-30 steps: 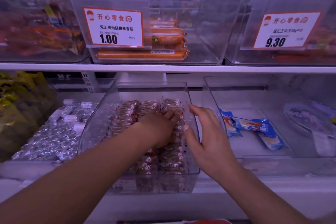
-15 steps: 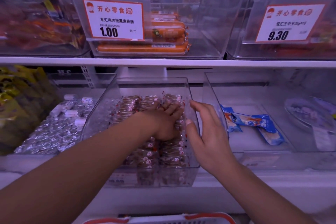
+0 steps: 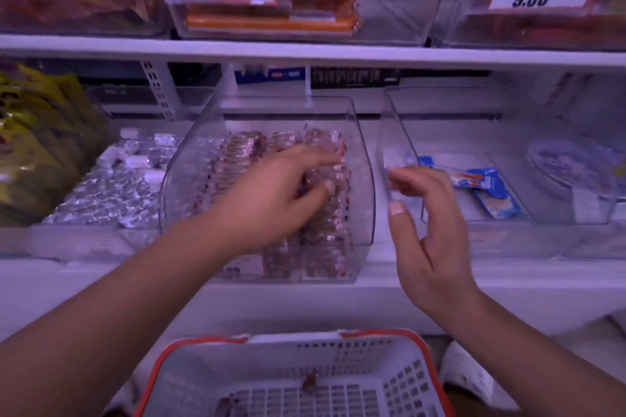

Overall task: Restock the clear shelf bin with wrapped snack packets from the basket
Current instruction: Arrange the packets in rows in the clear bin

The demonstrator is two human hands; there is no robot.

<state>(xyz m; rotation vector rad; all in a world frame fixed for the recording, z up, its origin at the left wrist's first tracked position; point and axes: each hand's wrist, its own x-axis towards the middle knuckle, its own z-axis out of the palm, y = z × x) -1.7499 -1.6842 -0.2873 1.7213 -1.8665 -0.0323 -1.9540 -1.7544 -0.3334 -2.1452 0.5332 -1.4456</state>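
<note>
The left hand (image 3: 281,193) lies inside the clear shelf bin (image 3: 367,200), its fingers spread and resting on the top layer of wrapped snack packets (image 3: 325,237); it seems to press them, but whether it pinches one I cannot tell, because the hand is blurred. The right hand (image 3: 430,230) hangs just outside the right wall of the bin, fingers loosely bent and holding nothing.

I think the step now is to flatten and straighten the packets. To do it well, the left palm should push them gently toward the back, so that the rows stay flat and below the rim. The right hand could hold the bin wall to keep it from sliding.

The packets stand in about three rows; a single count is not possible. Below, the white basket (image 3: 420,379) with a red rim shows perhaps two small packets (image 3: 310,381) left on its floor.
</note>
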